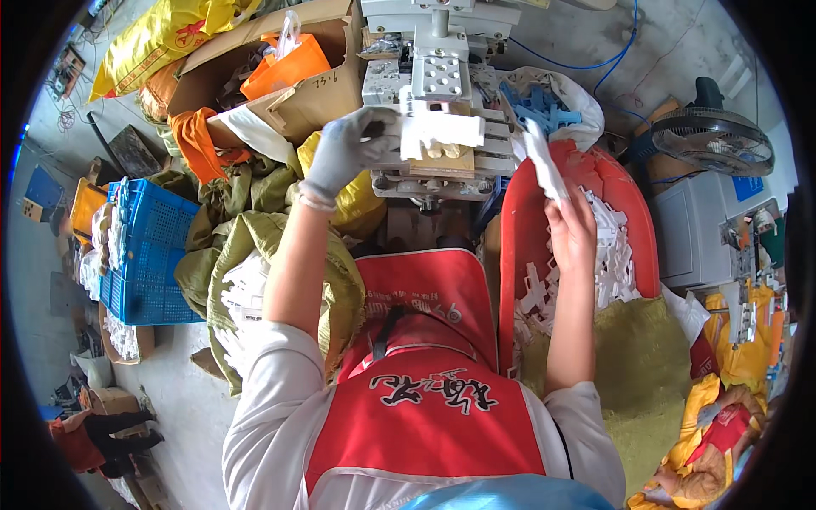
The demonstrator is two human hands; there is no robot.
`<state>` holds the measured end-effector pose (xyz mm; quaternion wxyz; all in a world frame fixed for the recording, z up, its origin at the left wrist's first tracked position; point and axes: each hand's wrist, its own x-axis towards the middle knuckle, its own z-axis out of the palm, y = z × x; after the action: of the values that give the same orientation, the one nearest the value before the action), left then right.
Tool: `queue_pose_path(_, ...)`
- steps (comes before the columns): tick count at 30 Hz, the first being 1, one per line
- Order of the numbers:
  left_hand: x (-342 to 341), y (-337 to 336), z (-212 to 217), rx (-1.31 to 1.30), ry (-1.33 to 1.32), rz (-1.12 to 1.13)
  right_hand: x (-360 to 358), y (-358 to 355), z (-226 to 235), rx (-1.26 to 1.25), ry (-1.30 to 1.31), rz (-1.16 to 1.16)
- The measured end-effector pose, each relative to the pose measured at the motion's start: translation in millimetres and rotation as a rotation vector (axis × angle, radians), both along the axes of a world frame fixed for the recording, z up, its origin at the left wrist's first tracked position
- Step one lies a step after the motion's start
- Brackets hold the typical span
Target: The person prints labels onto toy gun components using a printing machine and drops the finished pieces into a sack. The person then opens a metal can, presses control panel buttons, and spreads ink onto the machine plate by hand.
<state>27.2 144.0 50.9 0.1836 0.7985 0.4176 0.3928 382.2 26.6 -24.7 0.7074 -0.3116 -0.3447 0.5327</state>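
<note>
My left hand (344,153), in a pale grey glove, is at the machine in front of me. Its fingers are curled at the left end of a white plastic part (446,132), which lies on a wooden block (449,161) on the machine's bed. Held up over the red tub, my right hand (571,229) is bare and pinches the lower end of a long white plastic piece (542,161). That piece points up and slightly left. Below it, the red tub (508,280) holds many white gun-shaped plastic parts (608,255).
The metal machine (438,72) stands straight ahead. To the left are an open green woven sack (340,297) of white parts, a blue crate (153,255) and a cardboard box (319,102). On the right are a bag of blue parts (544,106) and a black fan (714,140).
</note>
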Motion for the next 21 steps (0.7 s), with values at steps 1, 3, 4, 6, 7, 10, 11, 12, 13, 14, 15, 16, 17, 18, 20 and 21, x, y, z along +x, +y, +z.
queue_pose_path(1, -6.7, -6.9, -0.3, 0.061, 0.029, 0.066, -12.6, 7.9, 13.2, -0.008, -0.097, -0.013)
queue_pose_path(3, -25.0, -26.0, -4.7, 0.034, -0.047, 0.115, -37.5, 27.3, 36.6, -0.009, -0.283, 0.03)
queue_pose_path(4, -34.5, -34.7, -10.6, 0.067, -0.088, 0.151, -46.6, 38.7, 39.5, 0.027, -0.363, 0.059)
queue_pose_path(6, -56.5, -54.4, -21.0, 0.06, -0.145, 0.223, -63.5, 61.7, 48.0, 0.107, -0.573, 0.089)
queue_pose_path(7, -67.1, -66.3, -23.0, 0.024, -0.163, 0.257, -67.2, 71.8, 48.4, 0.14, -0.66, 0.106)
queue_pose_path(10, -103.7, -103.5, -36.4, -0.058, -0.159, 0.354, -77.7, 77.1, 63.4, 0.03, -0.943, 0.143)
queue_pose_path(11, -108.0, -117.3, -34.3, -0.078, -0.135, 0.39, -79.3, 75.2, 67.7, 0.02, -0.943, 0.142)
queue_pose_path(12, -114.9, -129.4, -37.5, -0.118, -0.203, 0.392, -82.2, 72.7, 72.7, -0.006, -0.996, 0.137)
queue_pose_path(13, -121.9, -137.0, -42.6, -0.162, -0.268, 0.383, -81.7, 69.3, 72.8, -0.04, -1.049, 0.124)
queue_pose_path(14, -131.7, -141.4, -53.1, -0.202, -0.297, 0.397, -78.9, 71.7, 61.9, 0.093, -1.075, 0.108)
queue_pose_path(15, -131.8, -146.5, -56.0, -0.217, -0.352, 0.397, -78.1, 72.2, 59.0, 0.07, -1.074, 0.102)
queue_pose_path(16, -133.7, -148.6, -60.8, -0.219, -0.373, 0.41, -79.3, 72.1, 56.1, 0.138, -1.126, 0.059)
queue_pose_path(17, -133.7, -150.5, -66.5, -0.225, -0.393, 0.421, -78.9, 68.4, 53.8, 0.201, -1.179, 0.016)
queue_pose_path(18, -130.7, -152.5, -64.3, -0.281, -0.306, 0.493, -75.5, 64.9, 62.3, 0.146, -1.192, 0.123)
queue_pose_path(20, -143.4, -156.0, -74.8, -0.224, -0.286, 0.492, -62.5, 62.6, 68.2, 0.077, -1.075, 0.133)
queue_pose_path(21, -149.9, -162.7, -82.0, -0.181, -0.346, 0.449, -51.8, 59.7, 64.3, 0.039, -1.016, 0.103)
